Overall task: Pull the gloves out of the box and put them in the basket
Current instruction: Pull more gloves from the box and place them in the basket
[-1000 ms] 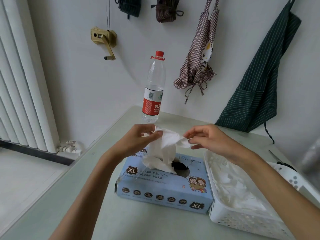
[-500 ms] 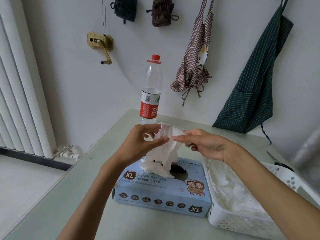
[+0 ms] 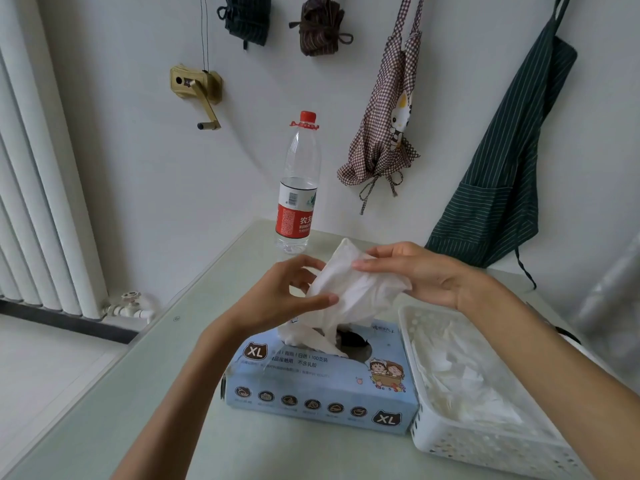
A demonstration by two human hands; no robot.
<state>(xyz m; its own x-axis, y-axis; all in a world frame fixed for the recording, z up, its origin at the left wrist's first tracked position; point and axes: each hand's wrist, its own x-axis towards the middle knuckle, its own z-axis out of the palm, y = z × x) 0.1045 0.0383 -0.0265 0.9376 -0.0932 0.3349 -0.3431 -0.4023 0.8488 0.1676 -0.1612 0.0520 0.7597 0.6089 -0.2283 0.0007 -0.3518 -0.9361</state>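
At centre frame, above the blue box [image 3: 322, 386], a white glove [image 3: 349, 289] is held up, its long axis slanting from the box opening at lower left toward the upper right. Its left side is pinched by the left hand [image 3: 280, 299], thumb below and fingers curled above. Its upper end is gripped by the right hand [image 3: 415, 275], palm turned leftward. More gloves are seen in the white basket [image 3: 485, 448] at lower right.

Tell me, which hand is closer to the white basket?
The right hand, hovering just above the basket's far left corner, holding a glove. The left hand is farther off, over the glove box.
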